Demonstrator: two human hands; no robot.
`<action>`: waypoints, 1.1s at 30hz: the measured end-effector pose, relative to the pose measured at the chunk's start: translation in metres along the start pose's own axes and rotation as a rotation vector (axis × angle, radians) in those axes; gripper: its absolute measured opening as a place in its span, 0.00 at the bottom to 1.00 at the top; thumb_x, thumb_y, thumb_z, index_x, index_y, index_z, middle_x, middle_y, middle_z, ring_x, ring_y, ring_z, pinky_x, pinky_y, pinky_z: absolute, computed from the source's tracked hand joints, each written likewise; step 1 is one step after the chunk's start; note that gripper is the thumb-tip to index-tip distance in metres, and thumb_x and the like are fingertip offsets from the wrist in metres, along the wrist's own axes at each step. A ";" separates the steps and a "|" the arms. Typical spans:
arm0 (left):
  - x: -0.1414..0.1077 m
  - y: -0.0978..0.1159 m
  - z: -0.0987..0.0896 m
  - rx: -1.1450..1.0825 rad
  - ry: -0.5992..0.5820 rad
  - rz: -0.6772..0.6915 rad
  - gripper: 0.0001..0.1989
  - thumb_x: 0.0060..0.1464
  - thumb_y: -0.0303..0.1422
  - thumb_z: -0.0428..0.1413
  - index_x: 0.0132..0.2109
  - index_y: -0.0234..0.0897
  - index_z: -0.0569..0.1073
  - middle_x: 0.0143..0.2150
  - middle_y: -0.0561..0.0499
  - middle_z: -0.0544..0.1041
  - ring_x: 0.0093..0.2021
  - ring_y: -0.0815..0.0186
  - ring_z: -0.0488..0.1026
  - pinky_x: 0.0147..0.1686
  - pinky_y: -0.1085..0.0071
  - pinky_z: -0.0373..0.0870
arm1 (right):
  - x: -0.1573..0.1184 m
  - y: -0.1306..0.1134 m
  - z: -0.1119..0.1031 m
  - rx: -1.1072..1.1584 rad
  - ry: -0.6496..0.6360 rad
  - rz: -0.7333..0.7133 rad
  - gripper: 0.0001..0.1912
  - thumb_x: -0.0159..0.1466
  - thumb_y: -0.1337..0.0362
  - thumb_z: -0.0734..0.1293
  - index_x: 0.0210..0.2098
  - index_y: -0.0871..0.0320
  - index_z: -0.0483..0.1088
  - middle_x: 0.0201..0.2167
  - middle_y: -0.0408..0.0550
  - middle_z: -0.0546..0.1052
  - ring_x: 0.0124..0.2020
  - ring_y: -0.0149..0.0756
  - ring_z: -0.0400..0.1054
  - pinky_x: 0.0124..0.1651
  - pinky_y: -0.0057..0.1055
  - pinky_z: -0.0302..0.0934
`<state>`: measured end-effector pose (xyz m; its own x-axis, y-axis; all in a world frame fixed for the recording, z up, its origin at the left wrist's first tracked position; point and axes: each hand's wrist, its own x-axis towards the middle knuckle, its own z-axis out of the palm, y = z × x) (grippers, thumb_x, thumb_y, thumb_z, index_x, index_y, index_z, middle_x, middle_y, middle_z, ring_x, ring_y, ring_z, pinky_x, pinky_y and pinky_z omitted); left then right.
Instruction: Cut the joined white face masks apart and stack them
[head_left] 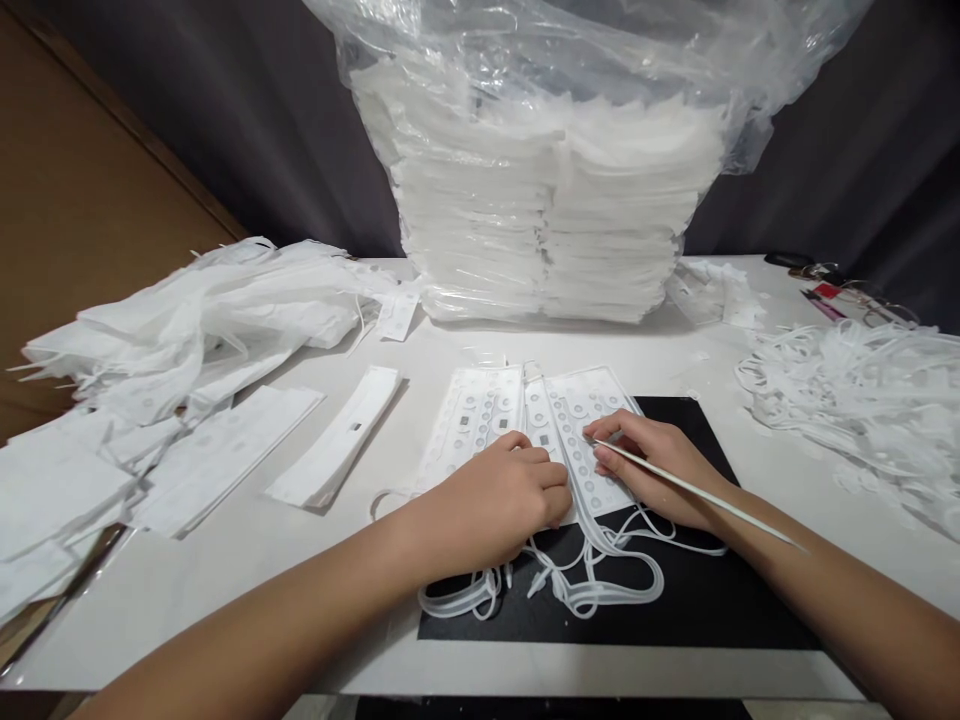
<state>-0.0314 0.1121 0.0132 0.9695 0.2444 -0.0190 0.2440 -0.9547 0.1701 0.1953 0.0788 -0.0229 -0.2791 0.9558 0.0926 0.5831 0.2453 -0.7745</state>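
Note:
A folded white sheet [480,392] with rows of round marks and small grey squares lies partly on a black mat [705,590]. My left hand [510,490] is closed, its curled fingers resting on the middle of this sheet; the fingertips are mostly hidden. In my right hand [656,460] is a thin, pale, pointed stick [697,490], pinched between thumb and fingers and slanting back over the wrist. The fingertips of that hand are at the sheet's right panel. White cords and narrow strips [607,590] trail in loops below the sheet onto the mat.
A tall stack of white sheets [540,200] in clear plastic stands at the back. Loose white sheets [202,310] are heaped at left, near a folded strip [337,440]. Tangled white scraps [862,400] lie at right. A cardboard panel [82,180] rises on the left.

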 end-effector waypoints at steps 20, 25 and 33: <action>-0.001 -0.016 0.000 -0.181 0.053 0.039 0.04 0.60 0.27 0.55 0.36 0.33 0.72 0.31 0.51 0.73 0.33 0.67 0.69 0.34 0.70 0.66 | 0.000 -0.002 -0.001 -0.024 -0.008 -0.008 0.07 0.65 0.63 0.60 0.41 0.56 0.67 0.34 0.45 0.77 0.31 0.34 0.74 0.35 0.32 0.64; -0.002 -0.013 0.003 -0.208 0.043 0.050 0.03 0.59 0.26 0.55 0.38 0.33 0.74 0.32 0.51 0.73 0.34 0.67 0.70 0.34 0.71 0.67 | 0.000 -0.001 0.000 -0.024 -0.006 -0.022 0.06 0.66 0.63 0.60 0.40 0.56 0.67 0.35 0.46 0.77 0.31 0.34 0.74 0.35 0.31 0.64; 0.001 0.001 0.000 0.107 0.039 0.064 0.05 0.54 0.22 0.53 0.33 0.34 0.69 0.31 0.51 0.70 0.28 0.66 0.65 0.27 0.67 0.63 | -0.001 -0.001 0.000 -0.037 0.010 -0.034 0.06 0.65 0.63 0.61 0.40 0.56 0.67 0.35 0.47 0.77 0.30 0.34 0.72 0.35 0.32 0.65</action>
<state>-0.0305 0.1118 0.0131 0.9820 0.1869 0.0271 0.1849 -0.9807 0.0637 0.1954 0.0774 -0.0225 -0.2919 0.9482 0.1252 0.6009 0.2837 -0.7473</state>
